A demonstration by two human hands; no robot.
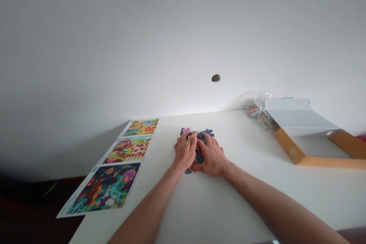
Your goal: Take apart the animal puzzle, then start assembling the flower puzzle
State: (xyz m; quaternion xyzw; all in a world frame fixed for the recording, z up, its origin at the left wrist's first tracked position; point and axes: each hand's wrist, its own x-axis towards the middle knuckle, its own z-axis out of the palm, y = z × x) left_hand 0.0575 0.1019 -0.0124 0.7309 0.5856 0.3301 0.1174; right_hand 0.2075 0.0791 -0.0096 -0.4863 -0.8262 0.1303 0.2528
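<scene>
Dark, colourful jigsaw pieces (199, 156) lie grouped on the white table, partly covered by both hands. My left hand (185, 150) rests over their left side, its fingers bent and close together near the middle. Over the right side is my right hand (211, 154), fingers spread on the pieces, thumb toward the near edge. A purple piece (185, 130) and a dark blue piece (209, 132) show beyond the fingertips. Whether the left fingers hold a single piece is hidden.
A sheet with three printed pictures (120, 150) lies at the left table edge. At the right stands an open orange-sided box (291, 148), beside a clear plastic bag (261, 112) of pieces. A white wall (171, 45) with a hole borders the table.
</scene>
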